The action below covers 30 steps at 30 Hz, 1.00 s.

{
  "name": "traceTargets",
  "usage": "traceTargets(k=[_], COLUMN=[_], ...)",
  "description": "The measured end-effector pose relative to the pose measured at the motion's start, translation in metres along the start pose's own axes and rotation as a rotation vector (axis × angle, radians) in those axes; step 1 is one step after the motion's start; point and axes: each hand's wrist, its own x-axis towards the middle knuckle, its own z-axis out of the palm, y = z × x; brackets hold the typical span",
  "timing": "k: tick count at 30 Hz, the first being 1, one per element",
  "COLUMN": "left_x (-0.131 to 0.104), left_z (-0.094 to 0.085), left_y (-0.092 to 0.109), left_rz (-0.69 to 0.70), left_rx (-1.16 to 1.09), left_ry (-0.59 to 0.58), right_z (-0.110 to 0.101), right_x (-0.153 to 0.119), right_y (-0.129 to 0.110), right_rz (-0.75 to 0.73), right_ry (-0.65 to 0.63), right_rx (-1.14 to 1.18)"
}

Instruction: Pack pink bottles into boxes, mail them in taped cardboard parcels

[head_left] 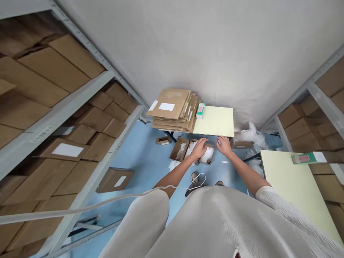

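My left hand [199, 148] hovers over the open cardboard boxes, its fingers apart and pointing to the right. Opposite it, just past the front edge of the pale yellow table [215, 121], my right hand [223, 146] has its fingers spread and slightly bent. I see nothing held in either hand, and a gap lies between them. Below, an open box with white paper-like pieces [207, 156] stands on the floor, partly covered by my left hand. Beside it are two more open boxes, one holding white scraps [182, 150].
Flattened cardboard [173, 104] is stacked on the table beside a small green-and-white box [200, 110]. Shelves of cartons [59, 68] line both sides. A second yellow table [290, 186] bears another green-and-white box [307, 158]. A white cable [107, 201] crosses the view. Plastic bags [251, 135] lie rightward.
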Motion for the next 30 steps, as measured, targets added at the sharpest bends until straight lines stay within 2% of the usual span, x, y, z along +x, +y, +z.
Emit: traceTargets(k=[4, 9, 13, 17, 21, 25, 30], left_x=[-0.007, -0.006, -0.002, 0.004, 0.016, 0.036, 0.064], left_z=[-0.034, -0.078, -0.114, -0.159, -0.211, -0.258, -0.292], left_y=[-0.026, -0.065, -0.109, -0.162, -0.212, -0.25, -0.278], left_rz=[-0.049, -0.079, -0.081, -0.095, -0.129, -0.168, -0.173], left_rx=[0.03, 0.051, 0.059, 0.091, 0.179, 0.313, 0.449], left_ry=[0.083, 0.125, 0.139, 0.136, 0.129, 0.119, 0.034], right_z=[0.018, 0.042, 0.069, 0.098, 0.125, 0.15, 0.174], right_x=[0.034, 0.077, 0.116, 0.162, 0.209, 0.256, 0.301], right_y=[-0.031, -0.072, -0.111, -0.157, -0.201, -0.24, -0.273], right_rz=[-0.077, -0.141, -0.154, -0.17, -0.181, -0.198, -0.178], right_ry=[-0.042, -0.05, -0.031, -0.042, -0.087, -0.18, -0.291], right_rx=[-0.003, 0.018, 0.019, -0.012, -0.049, -0.101, -0.207])
